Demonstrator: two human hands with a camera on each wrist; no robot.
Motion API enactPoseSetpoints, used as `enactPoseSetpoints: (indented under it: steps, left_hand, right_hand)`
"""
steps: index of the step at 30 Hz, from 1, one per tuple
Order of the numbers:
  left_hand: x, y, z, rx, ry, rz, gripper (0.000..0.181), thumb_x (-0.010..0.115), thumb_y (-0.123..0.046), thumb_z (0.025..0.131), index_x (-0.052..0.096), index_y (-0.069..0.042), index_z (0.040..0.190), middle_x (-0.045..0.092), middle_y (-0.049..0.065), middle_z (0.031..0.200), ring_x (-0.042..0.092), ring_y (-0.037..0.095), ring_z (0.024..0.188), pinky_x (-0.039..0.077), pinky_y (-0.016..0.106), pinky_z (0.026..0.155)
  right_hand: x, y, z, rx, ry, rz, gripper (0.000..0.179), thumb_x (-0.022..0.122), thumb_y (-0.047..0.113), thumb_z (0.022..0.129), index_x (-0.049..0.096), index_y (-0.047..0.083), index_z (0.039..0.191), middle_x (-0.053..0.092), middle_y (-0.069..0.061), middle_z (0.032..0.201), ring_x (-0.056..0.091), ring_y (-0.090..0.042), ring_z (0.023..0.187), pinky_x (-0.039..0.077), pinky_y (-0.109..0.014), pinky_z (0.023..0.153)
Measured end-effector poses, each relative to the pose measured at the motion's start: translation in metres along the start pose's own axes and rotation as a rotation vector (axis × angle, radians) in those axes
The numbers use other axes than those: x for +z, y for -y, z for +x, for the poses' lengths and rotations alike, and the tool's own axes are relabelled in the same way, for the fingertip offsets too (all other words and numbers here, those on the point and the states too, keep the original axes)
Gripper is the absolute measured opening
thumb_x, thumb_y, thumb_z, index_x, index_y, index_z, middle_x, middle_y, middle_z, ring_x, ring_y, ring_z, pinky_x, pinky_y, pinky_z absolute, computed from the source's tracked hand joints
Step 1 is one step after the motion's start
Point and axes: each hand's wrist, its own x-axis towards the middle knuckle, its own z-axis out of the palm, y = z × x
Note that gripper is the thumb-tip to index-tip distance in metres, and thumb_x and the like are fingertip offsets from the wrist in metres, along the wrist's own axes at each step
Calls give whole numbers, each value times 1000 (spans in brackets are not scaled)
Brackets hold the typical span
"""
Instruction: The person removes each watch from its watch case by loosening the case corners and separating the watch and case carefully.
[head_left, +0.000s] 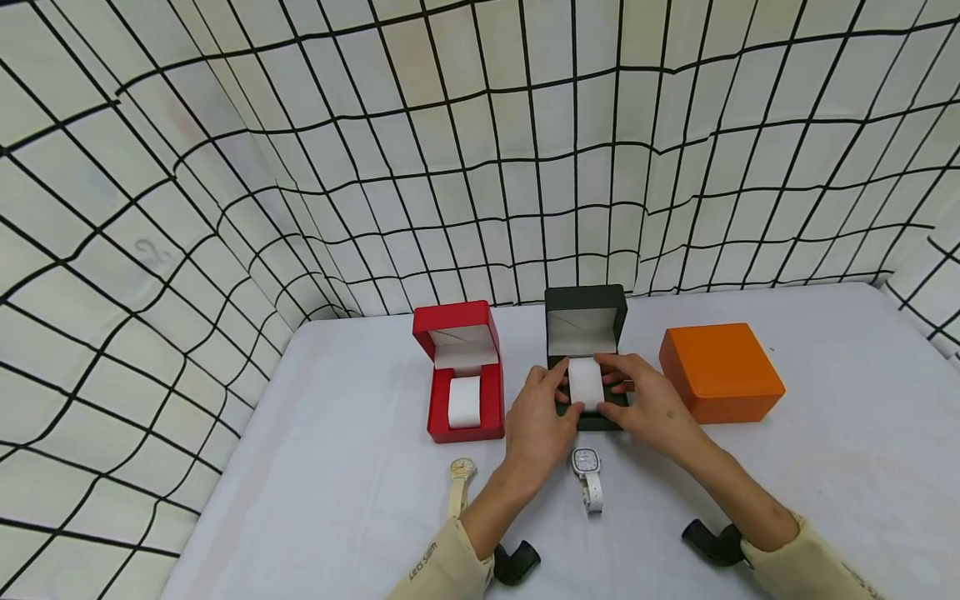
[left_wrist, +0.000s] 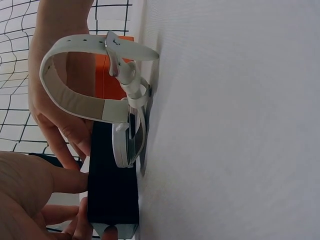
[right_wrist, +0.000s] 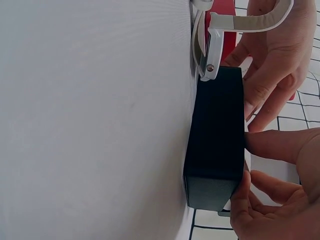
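A black watch box [head_left: 597,423] stands with its lid raised, a white watch cushion [head_left: 586,385] in its lower part. My left hand [head_left: 537,423] pinches the cushion's left side between thumb and fingers. From the opposite side, my right hand [head_left: 654,403] grips the same cushion, thumb low and index finger at the top edge. Both wrist views show the box's dark front [left_wrist: 112,192] with fingers around its upper edge and ends. Just in front of the box lies a white-strapped watch [head_left: 587,478], its strap looped in the left wrist view.
Left of the black box, an open red watch box [head_left: 439,408] holds another white cushion [head_left: 464,402]. A closed orange box [head_left: 718,364] sits to the right. A cream watch [head_left: 461,479] lies beside my left forearm. White walls with black netting [head_left: 480,158] surround the table.
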Motion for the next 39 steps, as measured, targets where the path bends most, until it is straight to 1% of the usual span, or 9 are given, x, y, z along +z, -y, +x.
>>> enactPoseSetpoints:
  steps: [9,14,20,24,28,33,39]
  left_hand:
    - [0,0,2,-11,13,12,61,81,-17,90,60,-16,147,65,0,117,65,8,94,47,20,65]
    - [0,0,2,-3,20,17,61,80,-17,91,59,-16,148,64,1,118,65,9,94,47,20,64]
    - [0,0,3,-3,32,7,60,79,-18,92,59,-16,148,64,1,120,64,9,94,46,19,63]
    - [-1,0,3,-6,37,-3,59,78,-18,93,59,-15,148,64,2,121,64,10,94,46,19,62]
    - [-1,0,4,-8,40,-15,58,78,-18,93,59,-16,148,64,3,121,64,10,94,46,18,62]
    - [-1,0,5,-13,44,-19,57,77,-18,93,60,-19,147,64,2,121,64,9,92,46,18,64]
    - [-1,1,6,-17,54,8,56,77,-21,93,61,-21,147,64,1,122,64,7,91,46,21,63]
  right_hand:
    - [1,1,2,2,12,-16,65,83,-3,82,57,-4,142,64,-21,123,65,-30,105,58,-49,97]
    - [0,1,3,20,26,-20,66,83,-3,82,57,-4,143,62,-21,123,64,-29,106,58,-48,96]
    - [0,3,5,23,32,-28,65,84,-1,82,58,-6,141,58,-23,121,62,-28,101,58,-46,92]
    - [-1,2,7,28,40,-33,65,84,1,82,58,-5,141,56,-22,119,59,-26,96,56,-35,86]
    - [-1,1,8,34,51,-31,65,84,3,83,58,-5,142,54,-20,117,56,-25,94,52,-26,80]
    - [-2,-1,10,28,65,-36,64,83,4,85,58,-5,142,53,-19,115,55,-24,96,49,-24,79]
    - [-2,-3,9,20,73,-40,63,82,6,86,58,-5,143,54,-19,116,56,-24,97,50,-24,80]
